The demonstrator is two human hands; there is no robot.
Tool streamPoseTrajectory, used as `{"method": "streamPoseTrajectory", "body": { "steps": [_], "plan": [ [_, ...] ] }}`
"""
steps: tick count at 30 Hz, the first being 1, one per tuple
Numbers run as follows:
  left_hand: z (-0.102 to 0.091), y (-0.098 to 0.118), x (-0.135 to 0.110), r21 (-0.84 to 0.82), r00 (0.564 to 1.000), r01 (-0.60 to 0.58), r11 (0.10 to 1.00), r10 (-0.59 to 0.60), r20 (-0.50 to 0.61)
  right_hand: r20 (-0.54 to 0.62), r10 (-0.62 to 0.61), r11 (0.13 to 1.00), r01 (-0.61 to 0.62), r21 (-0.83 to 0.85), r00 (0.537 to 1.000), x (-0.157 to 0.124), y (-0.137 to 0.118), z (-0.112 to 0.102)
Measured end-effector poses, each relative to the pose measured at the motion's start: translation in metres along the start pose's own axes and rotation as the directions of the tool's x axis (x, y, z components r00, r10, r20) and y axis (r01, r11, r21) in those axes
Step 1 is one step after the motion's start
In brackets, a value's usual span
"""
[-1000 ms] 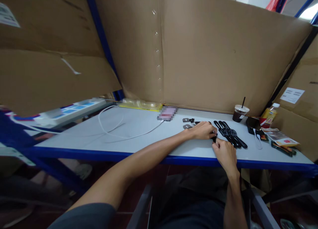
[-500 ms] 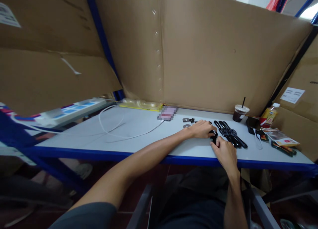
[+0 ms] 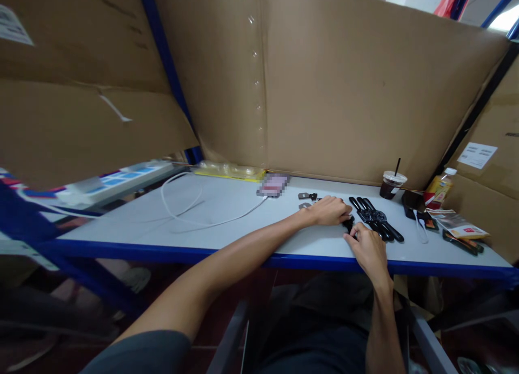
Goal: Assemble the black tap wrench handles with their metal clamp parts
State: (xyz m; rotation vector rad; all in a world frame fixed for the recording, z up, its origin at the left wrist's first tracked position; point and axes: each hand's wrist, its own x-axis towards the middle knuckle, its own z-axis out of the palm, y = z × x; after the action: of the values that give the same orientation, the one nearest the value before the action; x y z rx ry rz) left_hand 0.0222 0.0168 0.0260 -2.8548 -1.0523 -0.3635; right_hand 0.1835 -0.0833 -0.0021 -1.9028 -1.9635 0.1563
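Note:
A small black part point(image 3: 349, 224) is gripped between my two hands; most of it is hidden by the fingers, so its kind does not show. My left hand point(image 3: 329, 209) comes from the left, palm down, with bent fingers closed at the part's far end. From the near right, my right hand point(image 3: 368, 248) pinches its near end between thumb and fingers. Several glossy black handle-like pieces point(image 3: 375, 218) with rounded middles lie side by side just right of the hands. Behind my left hand rest flat grey metal pieces with black necks point(image 3: 307, 196), partly covered by it.
A lidded cup with a dark drink point(image 3: 391, 186), a bottle point(image 3: 440, 189), a dark box point(image 3: 413, 201) and a packet point(image 3: 462, 224) stand or lie at the right. A phone point(image 3: 273, 185) with a white cable point(image 3: 227, 221) lies near the cardboard back wall point(image 3: 344, 93). The white tabletop point(image 3: 141, 222) has a blue edge.
My left fingers have shifted slightly on the black part, and the part is turned a little. My right hand stays in nearly the same place. The other objects have not moved.

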Motion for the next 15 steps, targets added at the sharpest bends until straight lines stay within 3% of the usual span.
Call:
{"method": "streamPoseTrajectory", "body": {
  "steps": [10, 15],
  "plan": [
    [0.002, -0.0023, 0.0006, -0.259, 0.998, -0.059, 0.964, 0.052, -0.034, -0.011, 0.021, 0.999, -0.021, 0.026, 1.0, 0.0001, -0.0021, -0.0021],
    [0.0023, -0.0013, 0.0016, -0.229, 0.999, -0.046, 0.972, 0.042, -0.02, -0.006, -0.002, 1.0, 0.002, 0.023, 1.0, 0.0012, 0.0006, 0.0]
  ]
}}
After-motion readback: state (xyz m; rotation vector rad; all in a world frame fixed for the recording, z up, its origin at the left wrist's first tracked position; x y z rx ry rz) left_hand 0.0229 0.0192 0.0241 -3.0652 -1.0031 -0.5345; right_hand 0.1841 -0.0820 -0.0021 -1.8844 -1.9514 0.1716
